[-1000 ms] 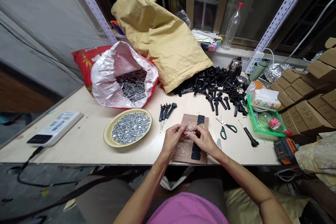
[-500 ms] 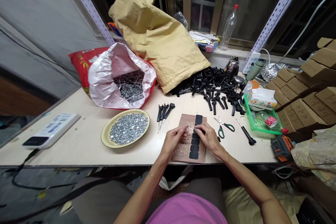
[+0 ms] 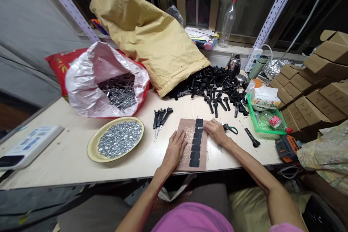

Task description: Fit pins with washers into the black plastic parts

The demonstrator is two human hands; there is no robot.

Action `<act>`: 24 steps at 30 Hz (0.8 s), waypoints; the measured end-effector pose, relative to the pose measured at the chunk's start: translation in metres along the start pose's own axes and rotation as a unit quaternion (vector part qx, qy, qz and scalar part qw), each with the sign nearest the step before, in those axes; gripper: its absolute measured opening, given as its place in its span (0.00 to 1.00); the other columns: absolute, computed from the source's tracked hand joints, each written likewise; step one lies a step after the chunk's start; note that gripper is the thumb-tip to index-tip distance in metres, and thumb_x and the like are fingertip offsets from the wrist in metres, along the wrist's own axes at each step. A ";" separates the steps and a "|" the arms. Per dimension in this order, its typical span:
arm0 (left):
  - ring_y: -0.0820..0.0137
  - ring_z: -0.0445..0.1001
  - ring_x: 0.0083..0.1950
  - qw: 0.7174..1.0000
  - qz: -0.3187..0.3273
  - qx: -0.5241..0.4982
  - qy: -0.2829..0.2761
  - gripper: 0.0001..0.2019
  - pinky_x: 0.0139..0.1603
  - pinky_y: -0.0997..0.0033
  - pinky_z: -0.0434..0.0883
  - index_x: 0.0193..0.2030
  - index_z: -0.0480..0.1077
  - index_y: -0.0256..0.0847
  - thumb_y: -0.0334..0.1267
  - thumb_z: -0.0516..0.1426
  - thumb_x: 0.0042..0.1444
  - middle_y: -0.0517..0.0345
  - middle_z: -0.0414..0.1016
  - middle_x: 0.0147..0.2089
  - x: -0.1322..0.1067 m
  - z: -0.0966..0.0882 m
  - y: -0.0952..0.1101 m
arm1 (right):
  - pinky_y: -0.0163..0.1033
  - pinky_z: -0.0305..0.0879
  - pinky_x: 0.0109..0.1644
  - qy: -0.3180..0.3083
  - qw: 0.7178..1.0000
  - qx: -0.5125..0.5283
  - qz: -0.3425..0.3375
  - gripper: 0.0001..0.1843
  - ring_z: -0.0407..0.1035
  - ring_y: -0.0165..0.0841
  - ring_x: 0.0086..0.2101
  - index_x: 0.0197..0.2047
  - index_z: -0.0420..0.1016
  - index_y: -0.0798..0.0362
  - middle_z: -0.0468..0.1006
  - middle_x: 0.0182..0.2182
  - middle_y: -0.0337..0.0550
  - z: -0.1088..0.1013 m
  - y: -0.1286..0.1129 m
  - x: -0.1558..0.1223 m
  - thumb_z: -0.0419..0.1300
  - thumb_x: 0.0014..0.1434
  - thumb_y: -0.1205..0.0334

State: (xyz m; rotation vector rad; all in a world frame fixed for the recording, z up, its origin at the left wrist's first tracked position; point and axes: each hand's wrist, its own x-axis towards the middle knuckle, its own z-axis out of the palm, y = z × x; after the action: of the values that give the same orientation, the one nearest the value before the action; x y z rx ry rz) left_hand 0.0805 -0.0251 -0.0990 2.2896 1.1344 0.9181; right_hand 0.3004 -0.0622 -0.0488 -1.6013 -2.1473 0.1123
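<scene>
A brown sheet lies at the table's front edge, with a column of black rounded pads down its right side and pale specks on its left. My left hand rests on the sheet's left edge, fingers stretched out and holding nothing. At the upper right edge, my right hand has its fingers drawn together beside the pads; whatever may be between them is hidden. A small shiny piece shows on an upper pad. Green-handled scissors lie just right of this hand, their blades mostly covered.
A bowl of metal washers and an open sack of metal rods stand left. Black-handled tools lie behind the sheet. Black parts are heaped behind, near a green basket and cardboard boxes.
My hands have parted: the left has come down flat on the sheet's left side, and the right has moved to its upper right edge, over the scissors' blades. The view has shifted slightly.
</scene>
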 end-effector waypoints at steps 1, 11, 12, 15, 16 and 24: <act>0.55 0.62 0.63 1.000 0.004 0.012 -0.008 0.21 0.61 0.47 0.63 0.57 0.67 0.39 0.44 0.46 0.62 0.46 0.69 0.60 -0.001 0.003 -0.003 | 0.37 0.61 0.32 -0.021 0.999 0.024 -0.043 0.19 0.62 0.33 0.31 0.31 0.74 0.50 0.71 0.26 0.42 0.002 -0.004 -0.010 0.45 0.67 0.64; 0.55 0.59 0.66 0.998 0.004 0.051 -0.023 0.21 0.62 0.46 0.61 0.60 0.63 0.42 0.44 0.43 0.64 0.49 0.66 0.63 -0.006 0.007 -0.009 | 0.38 0.65 0.32 -0.031 0.997 0.057 -0.031 0.21 0.63 0.32 0.31 0.31 0.73 0.51 0.69 0.26 0.41 0.001 -0.004 -0.001 0.42 0.68 0.63; 0.55 0.59 0.66 0.998 0.005 0.050 -0.023 0.21 0.62 0.46 0.61 0.60 0.63 0.42 0.43 0.43 0.64 0.49 0.66 0.63 -0.006 0.007 -0.009 | 0.38 0.66 0.33 -0.038 0.994 0.085 -0.057 0.19 0.64 0.32 0.31 0.32 0.73 0.50 0.70 0.27 0.40 0.003 -0.006 -0.004 0.43 0.68 0.62; 0.54 0.58 0.66 0.999 0.005 0.045 -0.022 0.21 0.62 0.46 0.61 0.60 0.64 0.42 0.42 0.43 0.64 0.48 0.66 0.63 -0.007 0.006 -0.009 | 0.37 0.65 0.31 -0.046 0.987 0.123 -0.092 0.16 0.64 0.32 0.31 0.33 0.73 0.49 0.69 0.27 0.39 0.008 -0.011 -0.010 0.46 0.67 0.62; 0.54 0.58 0.66 0.999 0.004 0.043 -0.023 0.21 0.62 0.46 0.61 0.60 0.64 0.41 0.42 0.43 0.64 0.48 0.66 0.63 -0.007 0.006 -0.009 | 0.37 0.64 0.30 -0.041 0.989 0.118 -0.085 0.17 0.63 0.32 0.31 0.33 0.73 0.49 0.69 0.27 0.39 0.007 -0.010 -0.008 0.46 0.67 0.63; 0.54 0.56 0.67 0.998 -0.003 0.038 -0.039 0.21 0.63 0.45 0.61 0.61 0.63 0.40 0.41 0.43 0.64 0.48 0.64 0.64 -0.006 0.000 -0.004 | 0.35 0.57 0.28 -0.079 0.978 0.038 -0.187 0.23 0.60 0.32 0.29 0.29 0.71 0.51 0.68 0.24 0.41 -0.002 -0.014 -0.006 0.39 0.68 0.68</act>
State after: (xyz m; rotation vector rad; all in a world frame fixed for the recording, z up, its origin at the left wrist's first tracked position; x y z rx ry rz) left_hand 0.0761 -0.0273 -0.1040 2.3596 1.1616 0.7882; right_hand 0.2894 -0.0724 -0.0443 -1.1556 -2.4947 0.2046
